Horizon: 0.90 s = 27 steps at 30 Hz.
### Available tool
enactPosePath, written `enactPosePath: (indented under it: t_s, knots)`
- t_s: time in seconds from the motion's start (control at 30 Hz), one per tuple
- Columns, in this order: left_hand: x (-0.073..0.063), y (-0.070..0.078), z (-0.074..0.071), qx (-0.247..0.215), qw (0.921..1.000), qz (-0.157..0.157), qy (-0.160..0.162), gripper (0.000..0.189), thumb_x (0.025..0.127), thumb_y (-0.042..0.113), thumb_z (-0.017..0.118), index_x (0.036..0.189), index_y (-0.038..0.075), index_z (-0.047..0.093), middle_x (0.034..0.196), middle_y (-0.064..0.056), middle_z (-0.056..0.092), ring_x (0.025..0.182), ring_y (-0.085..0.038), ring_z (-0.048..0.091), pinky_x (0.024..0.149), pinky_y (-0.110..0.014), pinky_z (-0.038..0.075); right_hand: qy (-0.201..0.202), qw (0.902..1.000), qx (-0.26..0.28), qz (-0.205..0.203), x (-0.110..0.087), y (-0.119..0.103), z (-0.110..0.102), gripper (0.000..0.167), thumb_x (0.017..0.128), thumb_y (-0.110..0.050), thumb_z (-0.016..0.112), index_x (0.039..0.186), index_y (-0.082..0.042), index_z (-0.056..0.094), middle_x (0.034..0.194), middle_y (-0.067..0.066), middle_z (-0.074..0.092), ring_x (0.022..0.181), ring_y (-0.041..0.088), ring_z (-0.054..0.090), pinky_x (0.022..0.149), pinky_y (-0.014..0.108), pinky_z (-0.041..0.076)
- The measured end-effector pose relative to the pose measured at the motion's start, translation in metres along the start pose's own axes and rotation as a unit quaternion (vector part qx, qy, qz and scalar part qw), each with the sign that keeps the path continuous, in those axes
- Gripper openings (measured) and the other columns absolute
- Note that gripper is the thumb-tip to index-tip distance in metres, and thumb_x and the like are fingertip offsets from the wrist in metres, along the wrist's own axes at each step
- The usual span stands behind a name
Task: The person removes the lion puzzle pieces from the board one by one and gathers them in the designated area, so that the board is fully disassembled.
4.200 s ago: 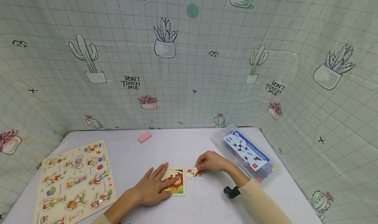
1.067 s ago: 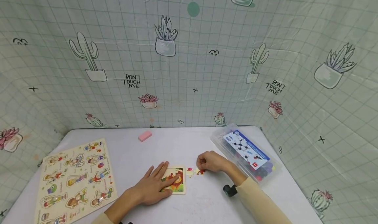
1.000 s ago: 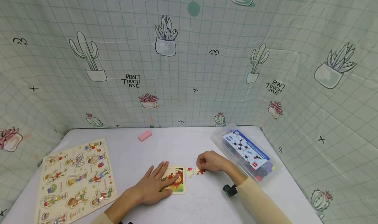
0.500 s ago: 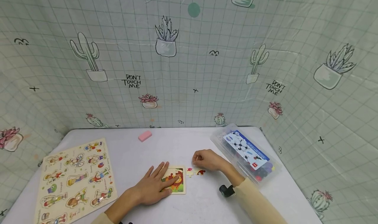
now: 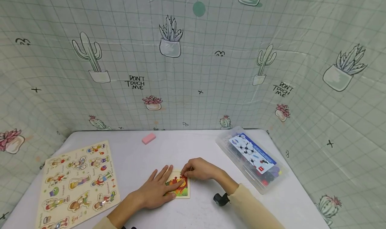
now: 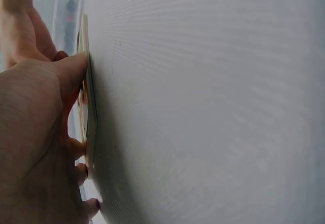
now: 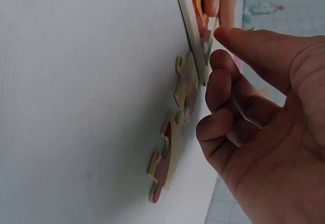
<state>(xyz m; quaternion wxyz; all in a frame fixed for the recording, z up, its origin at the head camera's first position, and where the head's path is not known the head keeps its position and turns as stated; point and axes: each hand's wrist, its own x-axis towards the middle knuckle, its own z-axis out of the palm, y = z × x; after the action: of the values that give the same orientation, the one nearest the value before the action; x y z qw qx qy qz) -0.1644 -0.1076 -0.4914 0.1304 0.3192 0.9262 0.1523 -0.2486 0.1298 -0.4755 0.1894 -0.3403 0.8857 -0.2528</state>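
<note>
A small wooden jigsaw puzzle with a lion picture (image 5: 184, 192) lies mid-table. My left hand (image 5: 153, 192) rests spread over its left part, and in the left wrist view the thumb (image 6: 75, 71) presses near the board's edge. My right hand (image 5: 201, 169) is at the upper right corner of the puzzle. In the right wrist view its thumb and index fingertips are apart at the board, with no piece visible between them; the other fingers are loosely curled. Beside the board lie a pale jigsaw piece (image 7: 189, 82) and a dark-red jigsaw piece (image 7: 170, 150), mostly hidden by the right hand in the head view.
A large peg puzzle board (image 5: 79, 182) with figures lies at the left. Toward the back is a pink eraser-like block (image 5: 148, 138). A clear plastic case (image 5: 254, 158) with a molecule label stands at the right. A patterned curtain (image 5: 199, 71) surrounds the table.
My right hand has let go of the dark-red piece beside the pale one, lifted, and moved left to the puzzle's upper right corner. The left hand stays on the puzzle.
</note>
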Motion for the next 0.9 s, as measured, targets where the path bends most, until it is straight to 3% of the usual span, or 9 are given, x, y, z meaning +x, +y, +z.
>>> enactPosePath:
  t_s: [0.43, 0.9]
  knots:
    - [-0.0004, 0.0005, -0.0009, -0.009, 1.0, 0.0, -0.005, 0.051, 0.105, 0.052, 0.042, 0.154, 0.038, 0.041, 0.168, -0.018, 0.006, 0.155, -0.038, 0.002, 0.118, -0.064, 0.008, -0.012, 0.9997, -0.022, -0.006, 0.0018, -0.0053, 0.0058, 0.017, 0.098, -0.015, 0.065, 0.107, -0.017, 0.079, 0.094, -0.012, 0.065, 0.08, 0.0, 0.053, 0.076, 0.02, 0.046]
    - [-0.0008, 0.0002, -0.0024, -0.006, 0.9999, 0.007, -0.005, 0.049, 0.105, 0.051, 0.041, 0.153, 0.038, 0.043, 0.168, -0.019, 0.007, 0.155, -0.039, 0.003, 0.118, -0.065, 0.009, 0.014, 0.9984, -0.049, -0.024, 0.0027, -0.0061, 0.0078, 0.018, 0.098, -0.01, 0.063, 0.103, -0.017, 0.079, 0.098, -0.008, 0.058, 0.085, 0.002, 0.051, 0.076, 0.02, 0.045]
